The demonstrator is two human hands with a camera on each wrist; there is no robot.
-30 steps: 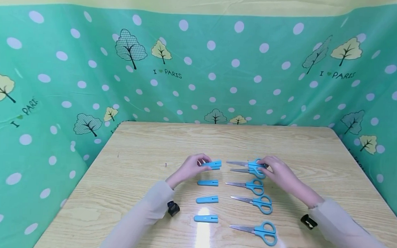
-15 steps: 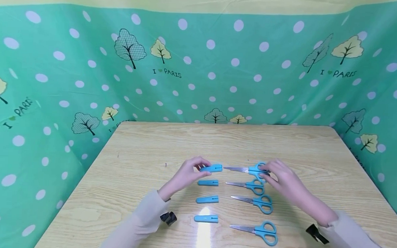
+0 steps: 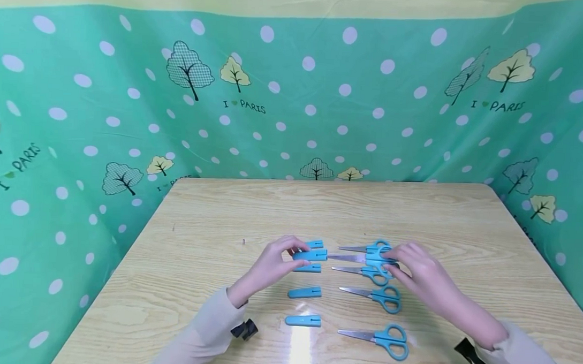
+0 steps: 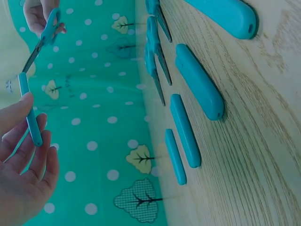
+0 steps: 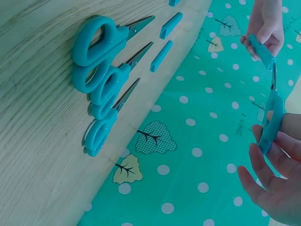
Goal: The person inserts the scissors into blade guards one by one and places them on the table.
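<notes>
My left hand [image 3: 269, 264] pinches a blue scissors cover [image 3: 313, 255] between thumb and fingers, its open end turned right. Opposite, my right hand [image 3: 425, 275] holds blue-handled scissors [image 3: 349, 257] by the finger loops, blades closed and pointing left. Both are raised above the table. In the left wrist view, the blade tip [image 4: 26, 67] meets the mouth of the cover [image 4: 31, 117]; whether it is inside cannot be told. From the right wrist view, the held scissors [image 5: 272, 120] and cover [image 5: 261, 51] also line up end to end.
Several blue covers [image 3: 303, 320] lie in a column on the wooden table [image 3: 213, 211]. To their right lie several scissors [image 3: 382, 337], blades pointing left. The backmost cover [image 3: 315, 244] and scissors [image 3: 366, 248] are partly hidden by the hands. A green polka-dot cloth [image 3: 323, 108] hangs behind.
Both hands have lifted the cover and scissors and drawn them nearer to me, off the back pair on the table. The gap between blade tip and cover has closed.
</notes>
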